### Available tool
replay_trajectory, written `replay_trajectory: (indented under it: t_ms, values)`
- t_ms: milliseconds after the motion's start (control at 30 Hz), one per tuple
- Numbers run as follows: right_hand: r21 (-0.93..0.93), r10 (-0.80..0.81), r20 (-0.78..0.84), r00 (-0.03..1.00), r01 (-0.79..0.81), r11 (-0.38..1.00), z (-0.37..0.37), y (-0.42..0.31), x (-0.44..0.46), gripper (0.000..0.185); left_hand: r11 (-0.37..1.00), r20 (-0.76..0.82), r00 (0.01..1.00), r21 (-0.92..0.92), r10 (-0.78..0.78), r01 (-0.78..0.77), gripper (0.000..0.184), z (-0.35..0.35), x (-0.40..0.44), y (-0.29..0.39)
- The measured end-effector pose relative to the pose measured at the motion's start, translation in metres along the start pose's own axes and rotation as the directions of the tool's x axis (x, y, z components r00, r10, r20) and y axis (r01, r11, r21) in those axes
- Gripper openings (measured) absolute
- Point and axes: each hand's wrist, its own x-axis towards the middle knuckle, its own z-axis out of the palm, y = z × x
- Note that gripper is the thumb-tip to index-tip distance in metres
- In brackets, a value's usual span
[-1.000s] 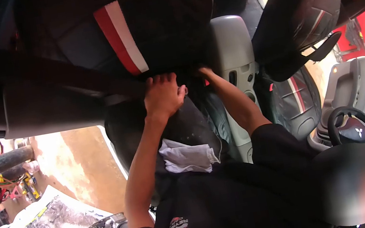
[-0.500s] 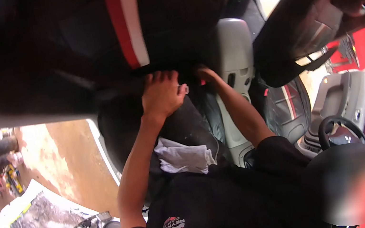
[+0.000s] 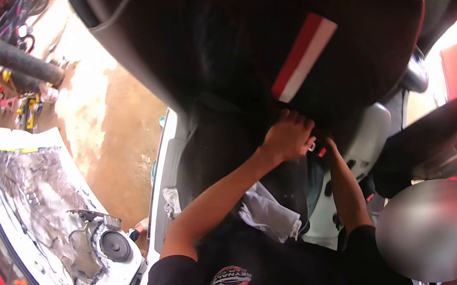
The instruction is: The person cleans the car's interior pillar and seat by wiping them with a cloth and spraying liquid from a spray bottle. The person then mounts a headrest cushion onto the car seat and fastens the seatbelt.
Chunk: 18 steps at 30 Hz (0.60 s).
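My left hand (image 3: 290, 136) is closed at the crease of a black car seat, its knuckles just below the backrest (image 3: 235, 38). A small silvery piece (image 3: 312, 146) shows by its thumb; what the fingers grip is hidden. Close beside it, my right hand (image 3: 330, 145) reaches down the inner side of the seat. Its fingers appear closed around what looks like a seat belt buckle (image 3: 322, 152) with a red end, though deep shadow covers most of them. A red and white stripe (image 3: 304, 57) runs along the backrest. Below my left forearm lies a crumpled whitish cloth (image 3: 270, 211).
A grey centre console (image 3: 369, 131) stands right of my right arm, with another black seat (image 3: 439, 137) beyond. At left, an opened door (image 3: 42, 222) exposes its inner panel and speaker (image 3: 115, 246). A dark cylinder (image 3: 24, 62) lies on the brown floor outside.
My view has turned, so the seat, stripe and both hands appear farther right and lower. More of the open door shows. Both hands stay close together at the seat crease.
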Motion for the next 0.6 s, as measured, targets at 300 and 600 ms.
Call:
replay_trajectory:
  t_ms: [300, 600]
  values:
    - [0.042, 0.020, 0.063, 0.998, -0.023, 0.999, -0.020, 0.002, -0.008, 0.072, 0.996, -0.202, 0.976, -0.072, -0.075, 0.061, 0.036, -0.119, 0.004, -0.048]
    - [-0.058, -0.007, 0.050, 0.999, 0.010, 0.998, -0.070, 0.027, 0.034, 0.070, 0.852, -0.082, 0.991, 0.505, -0.109, 0.136, 0.024, -0.287, -0.001, -0.115]
